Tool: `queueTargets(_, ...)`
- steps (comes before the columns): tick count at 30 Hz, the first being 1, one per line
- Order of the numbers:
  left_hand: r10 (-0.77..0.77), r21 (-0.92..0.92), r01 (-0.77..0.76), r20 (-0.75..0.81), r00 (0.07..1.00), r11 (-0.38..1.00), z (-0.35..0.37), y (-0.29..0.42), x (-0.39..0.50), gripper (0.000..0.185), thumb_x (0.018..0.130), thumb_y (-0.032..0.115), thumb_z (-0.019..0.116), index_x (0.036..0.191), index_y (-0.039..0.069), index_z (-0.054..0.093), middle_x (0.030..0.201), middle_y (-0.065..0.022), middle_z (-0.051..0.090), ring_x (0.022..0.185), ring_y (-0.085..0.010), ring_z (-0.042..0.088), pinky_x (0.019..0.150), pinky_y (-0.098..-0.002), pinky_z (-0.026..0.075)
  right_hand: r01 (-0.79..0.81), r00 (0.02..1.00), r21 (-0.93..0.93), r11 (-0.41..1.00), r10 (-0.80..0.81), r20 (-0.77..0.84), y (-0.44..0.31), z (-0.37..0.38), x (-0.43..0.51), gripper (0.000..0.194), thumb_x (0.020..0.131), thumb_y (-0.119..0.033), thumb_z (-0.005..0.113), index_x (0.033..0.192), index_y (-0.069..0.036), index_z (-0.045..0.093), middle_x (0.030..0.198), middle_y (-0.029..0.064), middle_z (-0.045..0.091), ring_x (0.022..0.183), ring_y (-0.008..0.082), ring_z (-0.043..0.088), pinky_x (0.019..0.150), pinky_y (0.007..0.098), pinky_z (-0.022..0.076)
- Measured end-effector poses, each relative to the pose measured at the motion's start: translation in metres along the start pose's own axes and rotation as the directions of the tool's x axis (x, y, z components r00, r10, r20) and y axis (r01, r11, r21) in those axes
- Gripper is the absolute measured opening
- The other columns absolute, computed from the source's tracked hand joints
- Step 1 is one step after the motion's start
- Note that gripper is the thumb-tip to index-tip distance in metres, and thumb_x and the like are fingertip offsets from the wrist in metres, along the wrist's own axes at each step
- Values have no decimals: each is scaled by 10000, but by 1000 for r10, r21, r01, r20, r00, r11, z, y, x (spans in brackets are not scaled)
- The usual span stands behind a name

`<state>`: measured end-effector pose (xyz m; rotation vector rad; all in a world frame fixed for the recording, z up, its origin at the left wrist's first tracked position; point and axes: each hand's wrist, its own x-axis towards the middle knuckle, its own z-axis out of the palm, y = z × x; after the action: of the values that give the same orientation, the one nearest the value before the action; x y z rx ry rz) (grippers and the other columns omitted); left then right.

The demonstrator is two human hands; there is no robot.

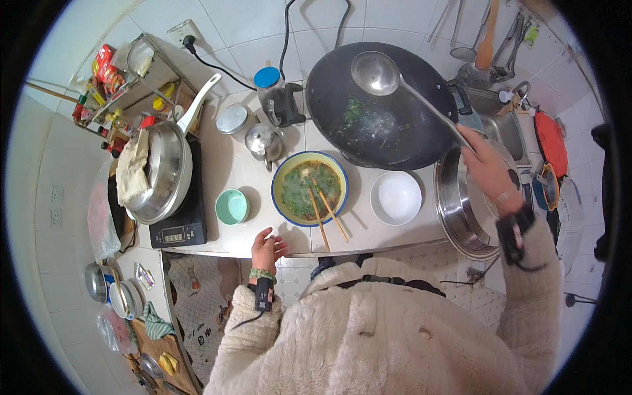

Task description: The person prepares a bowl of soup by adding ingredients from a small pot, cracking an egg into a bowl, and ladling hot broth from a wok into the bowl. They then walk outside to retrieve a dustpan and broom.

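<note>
My right hand (pixel 489 170) is closed on the handle of a large metal ladle (pixel 377 74), whose bowl is over the far side of a black wok (pixel 405 128). Some chopped greens and a little whitish liquid lie in the wok. My left hand (pixel 269 249) is at the counter's front edge with its fingers apart and nothing in it. Beyond it stands a blue-rimmed yellow enamel bowl (pixel 275 197) of steaming soup with greens, with wooden chopsticks (pixel 330 210) leaning in it. A white bowl (pixel 396 197) stands right of it, a small mint-green bowl (pixel 232 207) left of it.
A lidded white-handled pan (pixel 170 163) with a cloth on top stands on a black electric cooker (pixel 180 232) at left. Behind the soup are a metal teapot (pixel 263 142), a lidded jar (pixel 233 120) and a blue-lidded jug (pixel 268 79). A large steel basin (pixel 447 207) and a sink (pixel 508 133) are at right.
</note>
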<state>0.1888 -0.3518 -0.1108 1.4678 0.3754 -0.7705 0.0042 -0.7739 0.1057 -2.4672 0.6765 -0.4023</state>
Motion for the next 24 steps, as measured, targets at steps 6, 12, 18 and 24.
queueTargets(6, -5, -3, 5, -14, 1000, 1000, -6, 1, -10, 341, 890, 76, 445, 1231, 59, 440, 964, -112, 558, 787, -223, 623, 659, -319, 547, -4, 998, -348, 937, 23, 53, 16, 37, 39, 398, 873, -142, 497, 1263, -63, 478, 951, 252, 610, 843, 411, 587, 761, 474, 461)
queueTargets(12, -43, -40, 42, -23, 999, 998, -13, -6, -8, 312, 889, 79, 456, 1201, 78, 461, 959, -106, 562, 767, -209, 618, 649, -313, 546, 33, 968, 2, 999, -33, 248, -26, 19, -4, 430, 866, -105, 479, 1290, -40, 451, 851, 166, 615, 692, 276, 600, 623, 377, 480)
queueTargets(18, -56, -40, 56, 11, 998, 998, -5, -5, 2, 309, 888, 64, 460, 1198, 71, 461, 939, -106, 561, 750, -207, 617, 623, -312, 547, -656, 717, 280, 701, 463, 521, -98, -57, -52, 457, 850, -29, 436, 1306, -31, 451, 747, 17, 529, 601, 85, 494, 523, 229, 423)
queueTargets(24, -71, -10, 71, 35, 997, 997, 3, -3, 11, 324, 883, 59, 457, 1207, 60, 456, 935, -108, 565, 741, -210, 616, 624, -321, 551, -111, 953, 102, 989, 77, 292, -104, -42, -92, 513, 809, 6, 483, 1317, -53, 447, 745, 84, 519, 563, 177, 509, 544, 312, 440)
